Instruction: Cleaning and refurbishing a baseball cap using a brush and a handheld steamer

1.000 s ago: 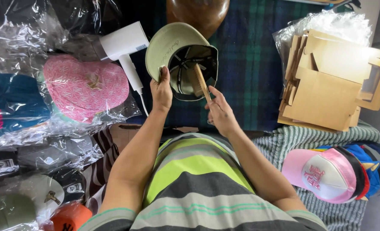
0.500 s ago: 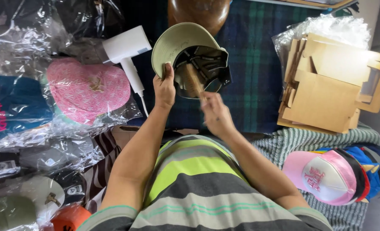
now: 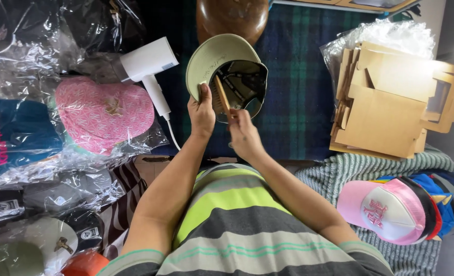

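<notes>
My left hand (image 3: 201, 110) grips a cap (image 3: 227, 71) by the edge of its pale green brim, holding it upside down so the dark inside of the crown faces me. My right hand (image 3: 243, 133) holds a small wooden brush (image 3: 221, 94) by its handle. The brush head reaches into the cap's crown near the brim. Both hands are over a dark green plaid cloth (image 3: 298, 87).
A white hair dryer (image 3: 148, 69) lies left of the cap. Caps wrapped in clear plastic, one of them pink (image 3: 102, 112), pile up at the left. Flat cardboard boxes (image 3: 390, 102) stack at the right, above a pink cap (image 3: 385, 209). A brown rounded form (image 3: 232, 15) stands behind.
The cap has turned slightly in my left hand. My right hand has moved the brush back up into the crown.
</notes>
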